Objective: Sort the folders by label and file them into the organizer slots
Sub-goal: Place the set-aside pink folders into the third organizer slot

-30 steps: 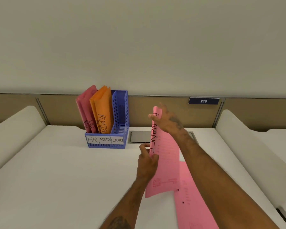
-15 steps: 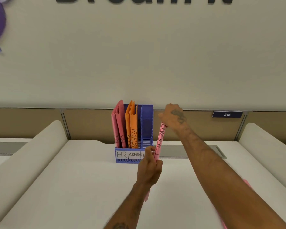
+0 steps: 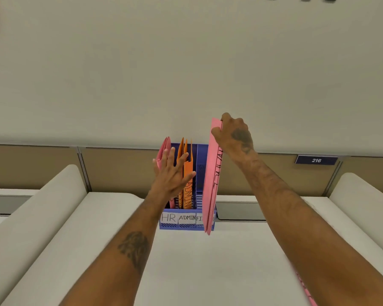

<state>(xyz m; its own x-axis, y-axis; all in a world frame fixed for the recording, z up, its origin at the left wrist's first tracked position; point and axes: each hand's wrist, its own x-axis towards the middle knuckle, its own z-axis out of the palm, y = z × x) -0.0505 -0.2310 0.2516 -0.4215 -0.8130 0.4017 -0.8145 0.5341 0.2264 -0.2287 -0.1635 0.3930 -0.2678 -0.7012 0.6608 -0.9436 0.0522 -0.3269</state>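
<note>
A blue three-slot organizer (image 3: pixel 200 155) labelled HR, ADMIN and FINANCE stands at the back of the white desk. Pink folders (image 3: pixel 164 149) fill its left slot and orange ADMIN folders (image 3: pixel 188 173) the middle one. My right hand (image 3: pixel 234 134) grips the top edge of a pink FINANCE folder (image 3: pixel 210 180), held upright and edge-on in front of the right slot, its lower end hanging past the organizer's front. My left hand (image 3: pixel 173 173) has straight, spread fingers against the pink and orange folders.
Another pink folder (image 3: pixel 305 290) lies on the desk under my right forearm, mostly hidden. Padded white dividers (image 3: pixel 42 213) rise on both sides of the desk. A recessed cable tray (image 3: pixel 239 209) sits right of the organizer. A tan partition with a "216" plate (image 3: pixel 316 160) runs behind.
My left hand let go of the pink FINANCE folder and moved up to the filed folders. My right hand raised the folder and brought it over to the organizer's right slot.
</note>
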